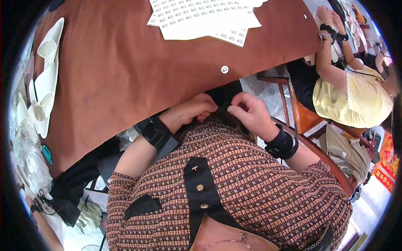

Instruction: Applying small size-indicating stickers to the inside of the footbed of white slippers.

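My left hand is at my lap, just below the front edge of the brown table cover. Its fingers are curled in and closed at the tips. Close to its right, my right hand pinches thumb and forefinger together. Between and beneath the two hands lies dark cloth over my lap. Whatever the fingertips hold, if anything, is too small or hidden to make out. Each wrist wears a black strap. On the table ahead, a single round white sticker lies near the edge.
White sticker sheets are piled at the far middle of the table. White pointed shoes line its left edge, near a teal loop and clear plastic wrapping. At right, a person in yellow sits beside wooden chairs.
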A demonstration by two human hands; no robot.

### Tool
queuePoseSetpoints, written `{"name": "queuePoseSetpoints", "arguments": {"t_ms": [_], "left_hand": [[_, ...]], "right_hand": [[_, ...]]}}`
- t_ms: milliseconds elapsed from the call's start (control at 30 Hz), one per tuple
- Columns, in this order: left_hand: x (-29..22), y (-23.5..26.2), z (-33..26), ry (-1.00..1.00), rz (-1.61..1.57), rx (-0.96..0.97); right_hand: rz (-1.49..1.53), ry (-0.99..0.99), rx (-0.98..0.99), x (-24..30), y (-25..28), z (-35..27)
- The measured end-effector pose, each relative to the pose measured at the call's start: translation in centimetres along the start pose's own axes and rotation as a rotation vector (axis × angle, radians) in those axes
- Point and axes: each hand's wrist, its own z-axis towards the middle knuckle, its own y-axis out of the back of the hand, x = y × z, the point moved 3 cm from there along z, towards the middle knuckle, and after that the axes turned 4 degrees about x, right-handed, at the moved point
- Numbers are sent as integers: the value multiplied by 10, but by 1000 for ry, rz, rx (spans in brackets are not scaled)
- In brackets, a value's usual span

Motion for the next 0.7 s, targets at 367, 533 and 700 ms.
{"name": "queuePoseSetpoints", "arguments": {"t_ms": [367,533,700], "left_hand": [[-16,-11,-14,-59,213,-103],[-26,-22,-26,-45,383,10],[-17,-14,-29,-160,614,113]], "right_hand": [[-603,238,181,3,-23,3],[-742,183,184,-2,-24,7],[-628,196,375,-23,-22,4]]}}
